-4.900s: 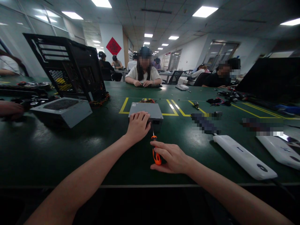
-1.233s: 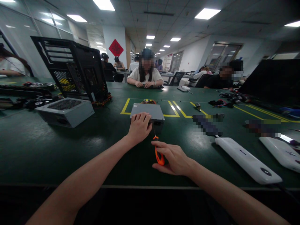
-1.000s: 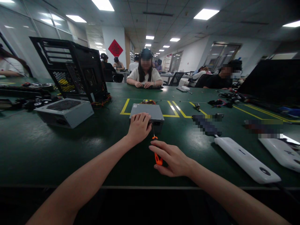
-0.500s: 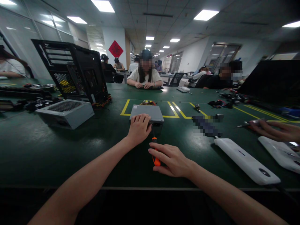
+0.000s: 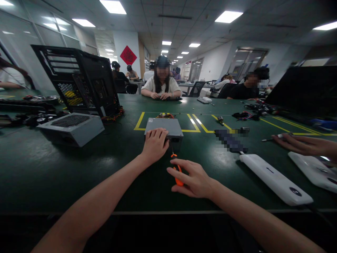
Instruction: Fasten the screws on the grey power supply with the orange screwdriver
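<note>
A grey computer power supply (image 5: pixel 171 127) lies on the green table in front of me, its socket side facing me. My left hand (image 5: pixel 156 144) grips its near left edge, fingers over the top. In my right hand (image 5: pixel 193 178) is a screwdriver (image 5: pixel 179 177) with an orange and black handle, held between thumb and fingers. The screwdriver's thin shaft points away from me at the near face of the power supply. Whether its tip sits in a screw is too small to tell.
Left stand a second power supply (image 5: pixel 75 128) and an open black computer case (image 5: pixel 79 80). To the right lie a white power bank-like device (image 5: pixel 276 179) and a blurred-out phone-shaped object (image 5: pixel 230 140). Another person's hand (image 5: pixel 305 144) holds a tool there. A person (image 5: pixel 162 84) sits opposite.
The screwdriver's handle has turned and tilted slightly in my right hand, its lower end shifting right. My left hand stays on the power supply. The whole view has shifted a little.
</note>
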`<state>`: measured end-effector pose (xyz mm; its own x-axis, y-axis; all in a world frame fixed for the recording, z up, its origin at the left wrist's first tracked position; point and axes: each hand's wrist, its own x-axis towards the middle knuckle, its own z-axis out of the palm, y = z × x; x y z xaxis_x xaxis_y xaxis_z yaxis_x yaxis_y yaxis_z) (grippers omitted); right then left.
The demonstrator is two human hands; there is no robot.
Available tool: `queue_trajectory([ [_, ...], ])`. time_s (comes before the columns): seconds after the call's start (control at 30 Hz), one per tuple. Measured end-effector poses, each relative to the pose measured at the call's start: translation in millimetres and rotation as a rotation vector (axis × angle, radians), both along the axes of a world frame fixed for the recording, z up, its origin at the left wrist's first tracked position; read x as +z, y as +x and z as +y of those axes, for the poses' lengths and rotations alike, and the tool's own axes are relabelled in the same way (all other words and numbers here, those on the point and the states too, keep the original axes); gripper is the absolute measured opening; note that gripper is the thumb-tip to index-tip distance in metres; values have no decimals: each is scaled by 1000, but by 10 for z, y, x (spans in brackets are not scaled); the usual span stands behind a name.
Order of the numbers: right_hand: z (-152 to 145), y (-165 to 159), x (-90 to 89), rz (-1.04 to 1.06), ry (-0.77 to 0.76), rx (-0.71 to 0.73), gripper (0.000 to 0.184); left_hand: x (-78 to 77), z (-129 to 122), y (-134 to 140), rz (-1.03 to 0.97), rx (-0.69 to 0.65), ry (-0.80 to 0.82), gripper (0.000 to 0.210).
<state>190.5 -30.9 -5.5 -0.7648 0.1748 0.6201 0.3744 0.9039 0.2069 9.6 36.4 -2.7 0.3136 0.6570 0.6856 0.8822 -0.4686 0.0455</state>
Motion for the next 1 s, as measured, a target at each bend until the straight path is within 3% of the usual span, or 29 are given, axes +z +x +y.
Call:
queue_trajectory([
  [0.27,-1,8,-13,18,-95,40,41,4,-1,0,5,16,-2,26],
  [0.4,-15,-9,-2,-51,-41,-9,39,4,-4,4,2,21,4,26],
  [0.63,22,-7,-81,95,-55,19,43,7,-11,3,2,17,2,25],
  [0.73,2,-5,-55,32,-84,10,43,5,-10,2,1,18,3,25],
  [0.83,-34,-15,-2,-64,-10,-26,40,1,-7,2,1,19,4,26],
  [1.0,-25,-27,-15,-31,19,-8,36,1,-13,-3,2,12,5,26],
])
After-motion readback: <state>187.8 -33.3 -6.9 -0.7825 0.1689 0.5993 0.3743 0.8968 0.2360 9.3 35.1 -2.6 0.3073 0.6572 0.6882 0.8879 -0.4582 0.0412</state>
